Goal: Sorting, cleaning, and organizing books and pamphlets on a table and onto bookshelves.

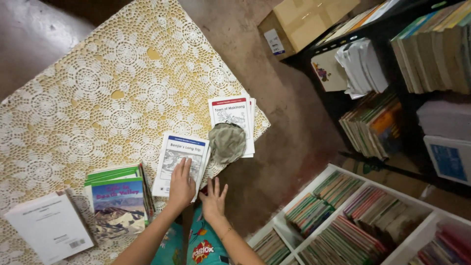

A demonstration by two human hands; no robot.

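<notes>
A view from above of a surface (73, 88) covered by a cream crocheted lace cloth. The left hand (181, 185) lies flat, fingers spread, on a thin white booklet with a blue band and a grey drawing (179, 162), which tops a small stack at the surface's near edge. The right hand (214, 198) is open and holds nothing, its fingertips at that stack's lower right corner. Just beyond the right hand a crumpled grey-green cloth (227, 142) rests partly on a second stack of white booklets with a red band (231, 114). To the left of the hands sit a green-edged pile topped by a desert-landscape cover (117, 206) and a plain white book (49, 226). Four piles look sorted (none shelved yet); the white bookcase (353, 218) to the right is already mostly full.
</notes>
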